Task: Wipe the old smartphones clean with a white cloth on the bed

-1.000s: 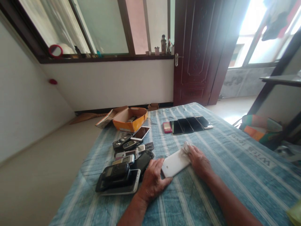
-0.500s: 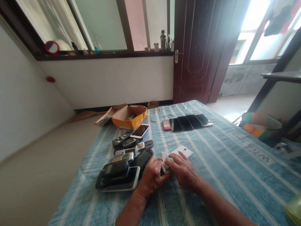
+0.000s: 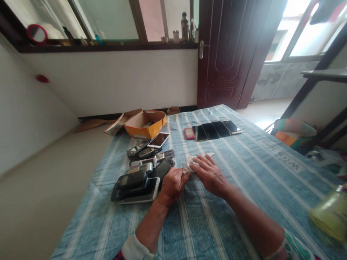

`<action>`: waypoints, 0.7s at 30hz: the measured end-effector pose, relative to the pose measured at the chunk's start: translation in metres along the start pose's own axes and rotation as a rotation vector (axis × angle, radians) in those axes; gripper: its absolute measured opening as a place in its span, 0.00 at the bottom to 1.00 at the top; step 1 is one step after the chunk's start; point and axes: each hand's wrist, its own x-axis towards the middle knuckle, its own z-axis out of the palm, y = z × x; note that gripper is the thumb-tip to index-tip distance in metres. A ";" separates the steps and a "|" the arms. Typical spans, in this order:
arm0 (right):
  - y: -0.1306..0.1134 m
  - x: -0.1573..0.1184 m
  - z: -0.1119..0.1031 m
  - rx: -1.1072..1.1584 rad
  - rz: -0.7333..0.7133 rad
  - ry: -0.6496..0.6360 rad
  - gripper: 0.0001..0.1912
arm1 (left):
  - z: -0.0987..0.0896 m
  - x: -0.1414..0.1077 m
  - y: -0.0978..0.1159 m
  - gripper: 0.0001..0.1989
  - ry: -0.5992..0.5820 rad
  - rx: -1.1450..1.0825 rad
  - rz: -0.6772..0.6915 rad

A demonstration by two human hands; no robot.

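Mid-surface [image 3: 214, 233], right hand [image 3: 210, 176]: fingers slightly apart, on tissue [image 3: 189, 163] over white phone [image 3: 211, 154].
Left hand [image 3: 172, 186]: fingers curled, grip hidden.
Left edge: phone pile [image 3: 132, 180].

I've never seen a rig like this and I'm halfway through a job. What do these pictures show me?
There is no robot: you see a person's two bare hands. Every picture comes from one camera worn on the head, looking forward and down. The surface, draped in blue striped cloth, holds a cluster of phones on the left, an open orange box behind them, and a row of dark-screened phones farther back on the right. The right hand holds a crumpled white wipe over a flat white thing, mostly hidden. The left hand is curled beside the wipe; its grip is hidden.
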 end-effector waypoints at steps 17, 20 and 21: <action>0.035 0.022 -0.026 -0.015 -0.173 -0.192 0.12 | -0.002 0.003 0.004 0.27 0.046 -0.168 0.001; 0.022 0.031 -0.026 -0.062 -0.254 -0.245 0.12 | 0.000 0.004 0.004 0.27 0.055 -0.216 -0.029; 0.019 0.033 -0.024 -0.078 -0.277 -0.261 0.12 | 0.001 0.004 0.004 0.27 0.064 -0.223 -0.052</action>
